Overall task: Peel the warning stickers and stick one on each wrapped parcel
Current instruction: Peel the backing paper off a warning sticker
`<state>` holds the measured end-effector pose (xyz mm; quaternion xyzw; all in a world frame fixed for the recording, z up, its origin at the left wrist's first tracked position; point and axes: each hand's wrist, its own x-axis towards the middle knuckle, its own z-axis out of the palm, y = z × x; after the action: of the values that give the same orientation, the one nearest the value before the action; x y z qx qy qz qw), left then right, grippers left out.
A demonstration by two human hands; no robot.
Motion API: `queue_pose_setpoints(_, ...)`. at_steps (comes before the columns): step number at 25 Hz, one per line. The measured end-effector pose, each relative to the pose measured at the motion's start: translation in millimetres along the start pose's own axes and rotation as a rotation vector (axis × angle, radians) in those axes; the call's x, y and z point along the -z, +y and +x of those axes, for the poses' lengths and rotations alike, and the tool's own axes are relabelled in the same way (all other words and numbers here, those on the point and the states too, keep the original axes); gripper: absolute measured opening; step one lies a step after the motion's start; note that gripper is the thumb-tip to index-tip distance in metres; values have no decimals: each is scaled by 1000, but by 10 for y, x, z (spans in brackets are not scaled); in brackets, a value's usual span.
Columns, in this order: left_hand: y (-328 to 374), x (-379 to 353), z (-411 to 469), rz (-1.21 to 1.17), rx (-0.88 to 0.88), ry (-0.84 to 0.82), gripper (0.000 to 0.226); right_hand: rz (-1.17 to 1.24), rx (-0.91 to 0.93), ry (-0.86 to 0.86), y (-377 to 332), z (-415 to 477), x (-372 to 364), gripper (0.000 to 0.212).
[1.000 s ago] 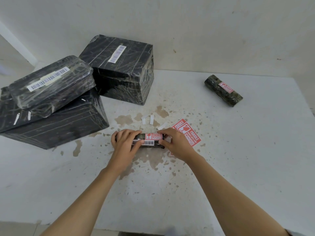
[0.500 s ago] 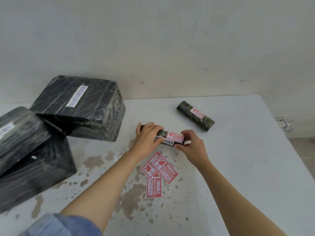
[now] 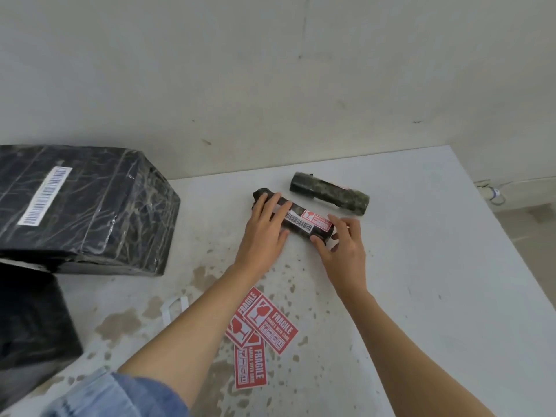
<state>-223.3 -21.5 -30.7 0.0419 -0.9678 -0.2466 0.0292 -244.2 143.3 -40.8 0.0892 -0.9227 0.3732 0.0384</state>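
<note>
The stickered parcel [image 3: 296, 222] now lies far from the loose stickers [image 3: 264, 323], just beside the second roll parcel [image 3: 329, 197]. Both hands have moved with it: left hand [image 3: 264, 233] flat across one end, right hand [image 3: 346, 248] gripping the other.

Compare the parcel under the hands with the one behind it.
The near parcel is black, its barcode label and red sticker facing up; the far parcel is greenish, showing only a red sliver. The far parcel lies untouched; left hand and right hand touch the near parcel. Both are small rolls.
</note>
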Motion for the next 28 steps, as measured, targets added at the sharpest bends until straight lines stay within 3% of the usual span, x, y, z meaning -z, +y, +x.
queue_pose_setpoints(6,-89,224,-414,-44,18,63,50,32,135,79,-191,-220,-2,39)
queue_pose_setpoints(11,-226,350,-1330,-8,152,45,28,25,164,-319,-340,-771,-97,27)
queue_pose_setpoints(16,-147,153,-1980,3,279,29,42,-93,267,-454,-346,-1209,-113,54)
queue_pose_setpoints(21,-83,82,-1947,-86,389,67,49,-140,187,-416,-385,-1325,-69,61)
queue_pose_setpoints(26,-78,133,-1865,-134,423,16,40,-183,39,-466,-481,-1329,-42,52)
queue_pose_setpoints(28,-93,141,-1857,-134,403,-19,39,-57,-35,-473,-494,-1321,-18,44)
